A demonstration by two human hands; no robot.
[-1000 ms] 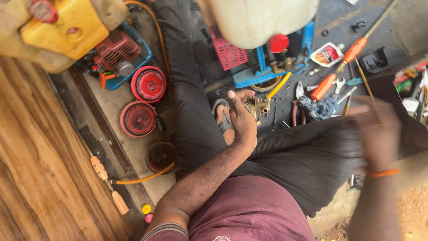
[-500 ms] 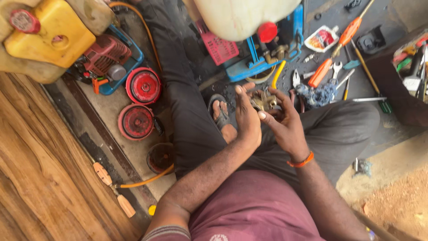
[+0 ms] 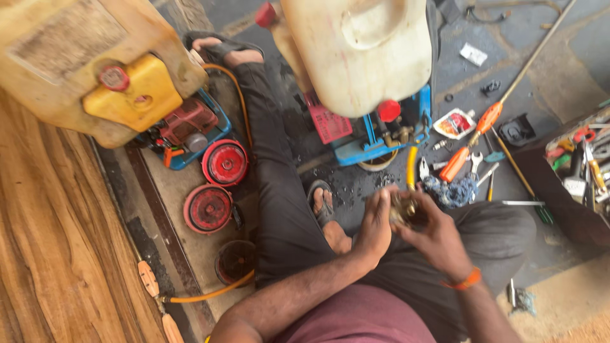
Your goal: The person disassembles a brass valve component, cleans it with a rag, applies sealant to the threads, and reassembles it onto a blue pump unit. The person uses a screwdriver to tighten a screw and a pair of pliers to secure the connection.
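I sit on the ground with both hands together above my lap. My left hand [image 3: 376,223] and my right hand [image 3: 433,235] are both closed around a small brass-coloured metal part [image 3: 403,207]. An orange band [image 3: 464,280] is on my right wrist. Just beyond the hands lie a blue rag [image 3: 450,189], a yellow hose end [image 3: 411,166] and a blue-framed sprayer with a white tank [image 3: 359,47].
Orange-handled screwdrivers [image 3: 471,141] and wrenches [image 3: 476,166] lie on the dark floor at the right, beside an open toolbox [image 3: 579,171]. Two red round covers [image 3: 208,208] and a small red engine [image 3: 187,122] sit at the left, under a yellow tank [image 3: 130,98]. Wooden planks [image 3: 51,254] run along the far left.
My right hand came in from the right and joined my left hand on the metal part. The view has shifted, with the tanks now larger in frame.
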